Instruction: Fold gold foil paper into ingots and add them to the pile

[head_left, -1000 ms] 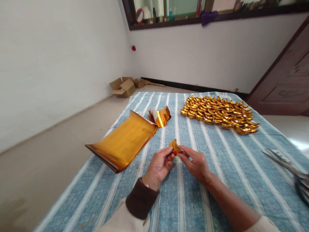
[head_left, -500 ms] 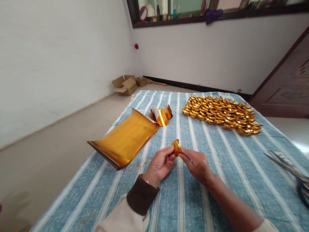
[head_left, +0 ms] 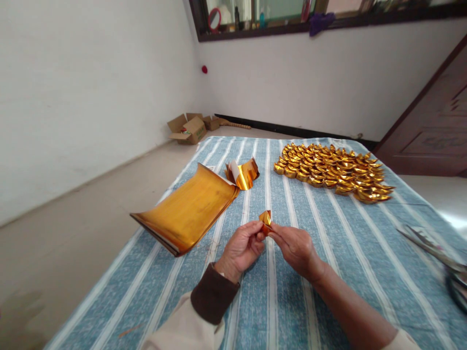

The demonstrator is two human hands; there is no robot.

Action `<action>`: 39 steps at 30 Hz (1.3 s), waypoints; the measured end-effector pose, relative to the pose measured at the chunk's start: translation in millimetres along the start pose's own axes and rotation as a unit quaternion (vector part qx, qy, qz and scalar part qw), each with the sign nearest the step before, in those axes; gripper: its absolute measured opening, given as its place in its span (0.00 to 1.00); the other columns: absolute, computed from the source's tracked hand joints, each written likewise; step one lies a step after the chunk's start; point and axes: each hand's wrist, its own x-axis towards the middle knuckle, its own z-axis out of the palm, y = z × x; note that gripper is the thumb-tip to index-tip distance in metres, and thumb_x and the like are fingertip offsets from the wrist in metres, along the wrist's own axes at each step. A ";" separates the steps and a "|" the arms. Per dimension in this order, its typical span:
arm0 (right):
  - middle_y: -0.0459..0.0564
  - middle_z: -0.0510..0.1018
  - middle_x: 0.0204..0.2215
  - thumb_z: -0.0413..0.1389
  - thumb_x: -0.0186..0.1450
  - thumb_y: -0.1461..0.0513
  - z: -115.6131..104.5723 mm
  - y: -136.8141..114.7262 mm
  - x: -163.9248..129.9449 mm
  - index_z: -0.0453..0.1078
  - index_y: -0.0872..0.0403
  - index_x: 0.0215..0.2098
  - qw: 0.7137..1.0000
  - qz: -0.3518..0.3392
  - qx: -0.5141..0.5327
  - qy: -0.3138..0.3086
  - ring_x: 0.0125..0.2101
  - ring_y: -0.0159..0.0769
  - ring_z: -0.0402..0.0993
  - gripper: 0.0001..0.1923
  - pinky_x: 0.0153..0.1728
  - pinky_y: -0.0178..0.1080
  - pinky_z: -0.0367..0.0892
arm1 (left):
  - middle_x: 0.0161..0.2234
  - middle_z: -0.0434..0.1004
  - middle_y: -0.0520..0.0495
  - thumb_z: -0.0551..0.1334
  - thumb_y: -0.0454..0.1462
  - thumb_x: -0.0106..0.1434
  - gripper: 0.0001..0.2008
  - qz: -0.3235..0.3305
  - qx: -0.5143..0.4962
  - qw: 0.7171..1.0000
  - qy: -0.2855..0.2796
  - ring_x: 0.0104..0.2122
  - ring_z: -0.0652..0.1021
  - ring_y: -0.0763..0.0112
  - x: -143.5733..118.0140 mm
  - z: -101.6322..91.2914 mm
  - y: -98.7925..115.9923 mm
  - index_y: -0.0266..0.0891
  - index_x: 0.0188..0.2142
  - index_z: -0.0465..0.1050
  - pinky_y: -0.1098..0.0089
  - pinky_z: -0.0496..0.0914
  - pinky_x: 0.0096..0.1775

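we pinch a small gold fold (head_left: 265, 218) between both hands, left hand (head_left: 241, 249) and right hand (head_left: 296, 248) meeting over the striped cloth (head_left: 328, 272), fingertips clamped to crease it; foil sheets (head_left: 188, 209) lie left, finished ingots (head_left: 333, 171) massed beyond.

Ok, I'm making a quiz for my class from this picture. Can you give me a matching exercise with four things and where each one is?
Things:
1. small folded gold paper
2. stack of gold sheets
3. heap of folded gold pieces
4. cardboard box

Places:
A. on the floor by the wall
B. far right part of the striped cloth
C. pinched between both hands
D. left side of the striped cloth

Pairs: 1-C, 2-D, 3-B, 4-A
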 end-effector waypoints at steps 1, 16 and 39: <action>0.51 0.83 0.30 0.48 0.72 0.60 -0.4 -0.4 0.2 0.75 0.55 0.45 1.000 -0.004 -0.006 -0.001 0.27 0.35 0.79 0.14 0.30 0.35 0.73 | 0.24 0.74 0.50 0.65 0.28 0.60 0.02 -0.001 0.001 1.000 -0.002 0.16 0.72 0.84 0.1 -0.3 -0.1 0.32 0.33 0.74 0.85 0.66 0.18; 0.50 0.82 0.27 0.47 0.72 0.57 -3.2 -0.4 -1.2 0.76 0.53 0.40 0.999 0.035 0.007 -0.007 0.25 0.33 0.77 0.16 0.28 0.34 0.70 | 0.24 0.75 0.49 0.64 0.28 0.61 0.01 -0.005 -0.003 1.000 -0.021 0.17 0.72 0.82 1.0 0.7 -2.2 0.32 0.33 0.75 0.84 0.67 0.19; 0.50 0.83 0.32 0.48 0.72 0.59 -5.7 -0.2 1.0 0.75 0.53 0.40 0.999 0.028 0.037 0.022 0.29 0.33 0.80 0.14 0.33 0.33 0.72 | 0.22 0.72 0.49 0.63 0.29 0.61 0.03 0.000 0.023 0.998 -0.053 0.17 0.70 0.82 -2.6 5.4 -3.1 0.29 0.31 0.75 0.84 0.64 0.17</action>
